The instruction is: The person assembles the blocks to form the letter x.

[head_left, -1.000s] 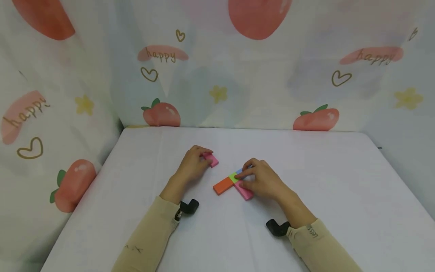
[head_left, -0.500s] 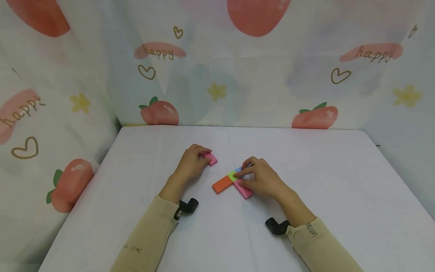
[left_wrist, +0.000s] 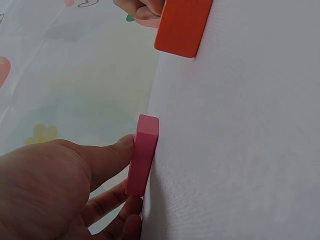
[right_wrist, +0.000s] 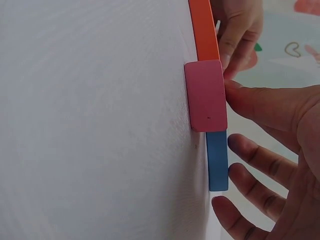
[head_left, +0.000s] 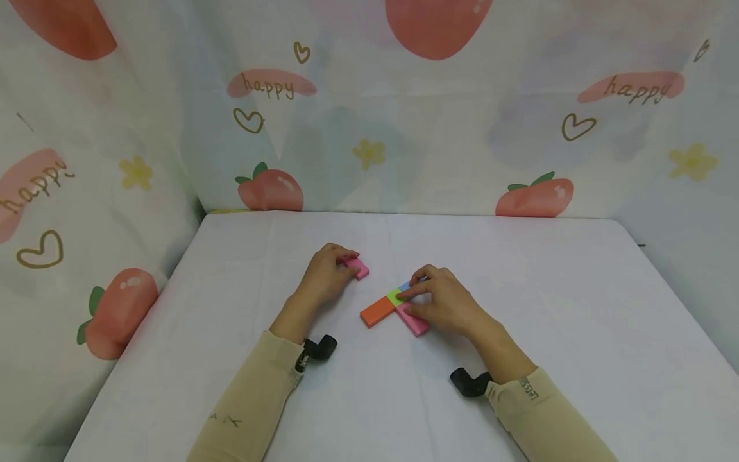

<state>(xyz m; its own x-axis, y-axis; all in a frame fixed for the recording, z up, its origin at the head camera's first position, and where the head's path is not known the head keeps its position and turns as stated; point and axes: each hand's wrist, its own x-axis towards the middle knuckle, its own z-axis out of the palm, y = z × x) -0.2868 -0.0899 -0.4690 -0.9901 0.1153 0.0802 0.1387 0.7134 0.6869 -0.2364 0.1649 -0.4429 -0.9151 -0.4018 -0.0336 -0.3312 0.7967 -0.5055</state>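
Observation:
My left hand (head_left: 324,274) holds a pink block (head_left: 361,269) at the table's middle, with thumb and fingers at its edges. In the left wrist view the thumb lies against this pink block (left_wrist: 143,156). To its right, an orange block (head_left: 378,312), a small green block (head_left: 394,296) and a blue block (right_wrist: 217,161) form a slanting row. A second pink block (head_left: 413,321) juts toward me from the green one. My right hand (head_left: 447,300) rests on this group from above, its thumb on the second pink block and its spread fingers over the green and blue ones, partly covering them.
A white cloth-covered table (head_left: 260,247) carries the blocks. Behind and to the left hangs a printed curtain (head_left: 427,154) with fruit and hearts. Black wrist cameras stick out from both sleeves, close above the tabletop.

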